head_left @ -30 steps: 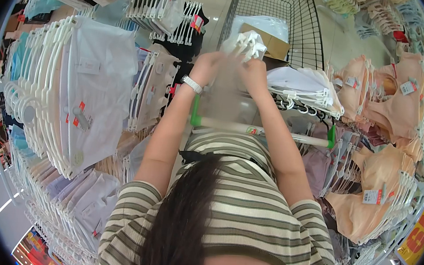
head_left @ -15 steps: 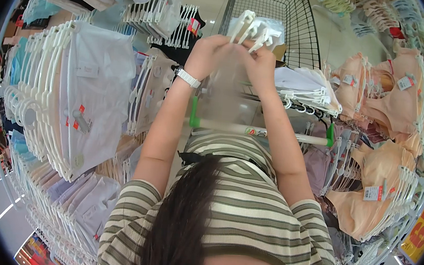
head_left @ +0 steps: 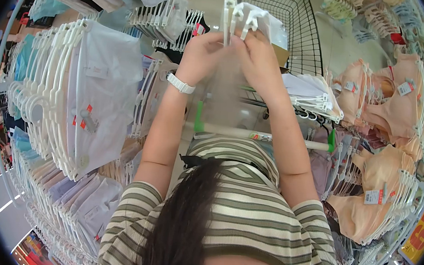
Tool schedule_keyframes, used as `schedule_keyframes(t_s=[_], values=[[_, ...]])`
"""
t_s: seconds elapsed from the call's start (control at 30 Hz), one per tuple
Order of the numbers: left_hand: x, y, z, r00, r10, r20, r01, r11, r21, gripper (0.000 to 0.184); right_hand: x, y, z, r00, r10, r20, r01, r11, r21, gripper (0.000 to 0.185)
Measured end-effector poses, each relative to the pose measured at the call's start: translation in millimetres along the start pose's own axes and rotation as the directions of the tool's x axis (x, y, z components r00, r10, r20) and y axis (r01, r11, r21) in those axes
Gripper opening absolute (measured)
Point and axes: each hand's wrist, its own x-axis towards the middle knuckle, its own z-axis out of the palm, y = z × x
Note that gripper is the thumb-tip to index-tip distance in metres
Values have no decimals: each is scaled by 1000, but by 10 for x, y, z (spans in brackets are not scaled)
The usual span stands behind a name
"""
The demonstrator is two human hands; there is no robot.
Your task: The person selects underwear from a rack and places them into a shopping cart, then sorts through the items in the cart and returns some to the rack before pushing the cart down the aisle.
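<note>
Several white plastic hangers [head_left: 236, 17] stand up between my hands, over the shopping cart. My left hand [head_left: 201, 55], with a white watch [head_left: 181, 83] at its wrist, is closed with its fingertips at the leftmost hanger. My right hand [head_left: 257, 57] is closed round the lower part of the other hangers, thumb toward the middle. White fabric or clear wrapping [head_left: 270, 26] shows behind them. A translucent blur hangs below my fingers, so I cannot make out what is there.
The wire cart [head_left: 303, 29] stands ahead, its green-ended handle [head_left: 293, 140] close to my waist. Folded white garments on hangers [head_left: 310, 93] lie on its near right side. Racks hold pale underwear [head_left: 105, 96] at left and peach bras [head_left: 399, 99] at right.
The hangers have shifted slightly left and up and stand more upright. My left hand has dropped a little and its fingers have moved toward the leftmost hanger. The view has shifted slightly.
</note>
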Motion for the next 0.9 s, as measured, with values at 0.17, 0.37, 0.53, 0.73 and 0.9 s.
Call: schedule_keyframes(t_s=[0.17,0.37,0.53,0.73,0.9], values=[[16,-41,-68,996,84,-16,-83,995,60,27,208,-126,-53,979,75,191,-40,983,-181,35],[-44,-133,-107,1000,5,-17,-4,1000,24,32,240,-109,-55,958,106,265,-68,987,-148,33],[-72,-164,-89,998,-16,-54,15,999,-32,30,179,-192,-57,958,169,231,-139,980,-141,30],[-60,-163,-72,999,-51,-4,51,998,-46,29,82,-67,37,997,49,62,-43,994,-97,25],[-81,-146,-22,996,-39,-84,35,998,-47,28,-34,70,65,989,147,33,-150,971,186,25]])
